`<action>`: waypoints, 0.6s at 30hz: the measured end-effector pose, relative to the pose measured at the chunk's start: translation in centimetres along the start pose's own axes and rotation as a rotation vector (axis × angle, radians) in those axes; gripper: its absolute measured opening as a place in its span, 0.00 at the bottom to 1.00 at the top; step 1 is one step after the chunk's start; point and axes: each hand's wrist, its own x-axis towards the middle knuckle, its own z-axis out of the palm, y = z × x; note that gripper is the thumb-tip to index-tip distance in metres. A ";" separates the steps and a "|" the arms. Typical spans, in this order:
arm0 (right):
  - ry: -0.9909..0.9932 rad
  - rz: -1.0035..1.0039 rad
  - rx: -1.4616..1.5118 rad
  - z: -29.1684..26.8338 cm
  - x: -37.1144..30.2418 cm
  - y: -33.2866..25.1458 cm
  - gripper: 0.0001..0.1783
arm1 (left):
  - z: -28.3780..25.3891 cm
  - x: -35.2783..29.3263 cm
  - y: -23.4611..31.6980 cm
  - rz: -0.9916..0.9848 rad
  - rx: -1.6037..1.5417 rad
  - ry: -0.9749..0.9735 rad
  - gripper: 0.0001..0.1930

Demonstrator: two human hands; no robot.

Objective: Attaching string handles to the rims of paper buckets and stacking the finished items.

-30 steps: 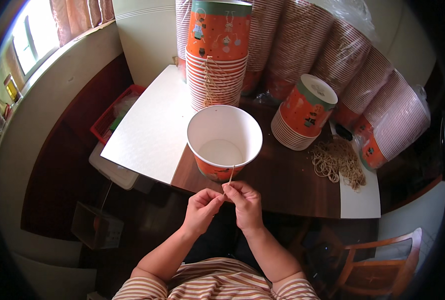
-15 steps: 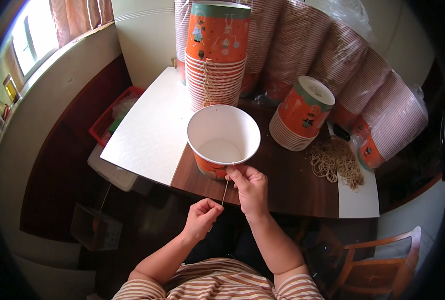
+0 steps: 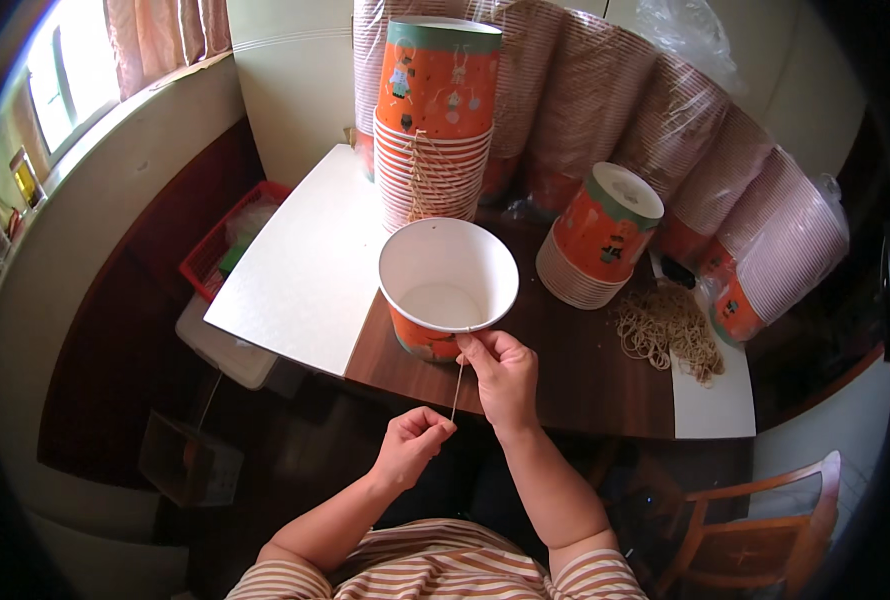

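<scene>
1. Two hands were together one second ago; now they're apart, left hand [image 3: 412, 447] lower, right hand [image 3: 503, 382] up at the rim.
2. Left: fingers closed, pinching the cord [image 3: 456, 393], which runs straight between the hands.
3. Right: thumb and fingers pinched on the cord's upper end, just below the bucket's rim.
4. Bucket [image 3: 447, 280]: upright, mouth up, near the front edge of the bench [image 3: 575, 375].

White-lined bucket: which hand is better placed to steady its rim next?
Probably the right hand: it sits right by the near rim of the bucket, where the cord meets it. The left hand pinches the cord lower down, away from the bucket.
</scene>
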 end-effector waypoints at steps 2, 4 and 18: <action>0.042 -0.050 -0.040 -0.5 0.3 0.2 0.11 | -0.1 -0.3 -0.5 -0.035 -0.081 -0.064 0.05; 0.108 -0.095 -0.047 -1.9 0.9 0.2 0.11 | -0.4 -1.0 -1.1 -0.105 -0.111 -0.149 0.08; -0.681 -0.591 -0.536 -3.5 -7.8 -2.8 0.34 | -2.6 -4.6 1.2 -0.295 -0.106 -0.430 0.24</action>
